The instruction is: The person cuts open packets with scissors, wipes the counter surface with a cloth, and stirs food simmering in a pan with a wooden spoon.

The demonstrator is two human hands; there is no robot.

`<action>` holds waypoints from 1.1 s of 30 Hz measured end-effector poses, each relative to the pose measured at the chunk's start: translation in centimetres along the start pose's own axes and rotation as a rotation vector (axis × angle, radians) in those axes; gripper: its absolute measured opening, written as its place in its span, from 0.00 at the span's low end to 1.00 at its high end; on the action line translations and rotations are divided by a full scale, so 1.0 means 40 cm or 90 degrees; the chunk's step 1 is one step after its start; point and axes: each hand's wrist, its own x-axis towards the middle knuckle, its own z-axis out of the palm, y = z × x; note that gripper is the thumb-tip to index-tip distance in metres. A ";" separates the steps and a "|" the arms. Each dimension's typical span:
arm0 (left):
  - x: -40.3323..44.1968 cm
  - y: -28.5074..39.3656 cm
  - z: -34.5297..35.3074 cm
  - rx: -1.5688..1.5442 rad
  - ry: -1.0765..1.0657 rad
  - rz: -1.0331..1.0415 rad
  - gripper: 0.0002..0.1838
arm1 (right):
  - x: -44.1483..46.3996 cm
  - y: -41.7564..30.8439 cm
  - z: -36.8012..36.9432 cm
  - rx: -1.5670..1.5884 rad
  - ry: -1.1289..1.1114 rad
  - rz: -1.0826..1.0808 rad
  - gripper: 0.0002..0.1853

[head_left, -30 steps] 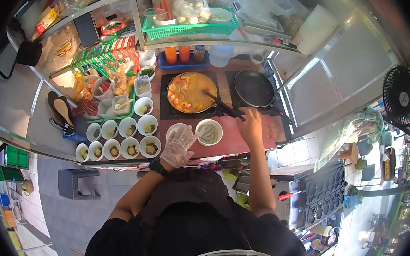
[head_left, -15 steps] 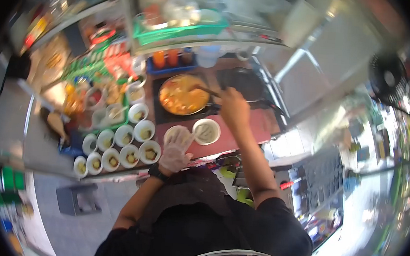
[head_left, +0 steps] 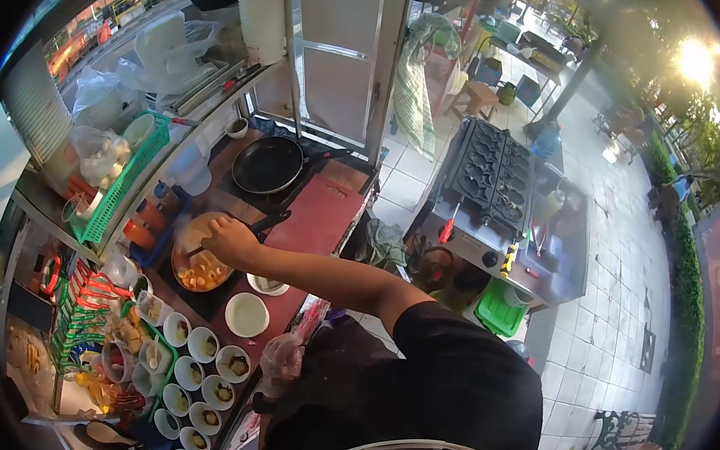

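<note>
My right hand (head_left: 230, 242) is closed around a spatula (head_left: 196, 252), which looks wooden, above the frying pan (head_left: 271, 221). Orange stew (head_left: 204, 274) with pale chunks fills that pan, and my fist hides part of it. My left hand (head_left: 283, 359), in a clear plastic glove, hovers by the counter's front edge, holding nothing I can see. Just beyond it stands an open white bowl (head_left: 247, 315). A second white bowl (head_left: 268, 285) sits closer to the pan, partly hidden under my right forearm.
Rows of white cups (head_left: 204, 345) with food pieces line the near left counter. A black frying pan (head_left: 268, 165) rests behind, beside a red board (head_left: 316, 213). Sauce bottles (head_left: 151, 216) stand left of the stew. A moulded griddle (head_left: 489, 169) is at the right.
The view has swung to the right, bringing the griddle and the paved walkway into sight. My right hand has moved over the stew pan, still gripping the spatula. My left hand has drawn away from the bowls.
</note>
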 end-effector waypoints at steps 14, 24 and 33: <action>-0.427 -0.168 0.034 -0.306 -0.201 -0.503 0.12 | 0.014 -0.023 -0.049 -0.114 -0.065 0.061 0.09; -0.871 -0.346 0.133 -0.281 -0.083 -0.662 0.13 | 0.060 -0.049 -0.069 -0.103 -0.123 0.088 0.10; -0.739 -0.411 0.174 -0.220 -0.238 -0.808 0.13 | 0.056 -0.040 -0.055 -0.077 -0.103 0.109 0.09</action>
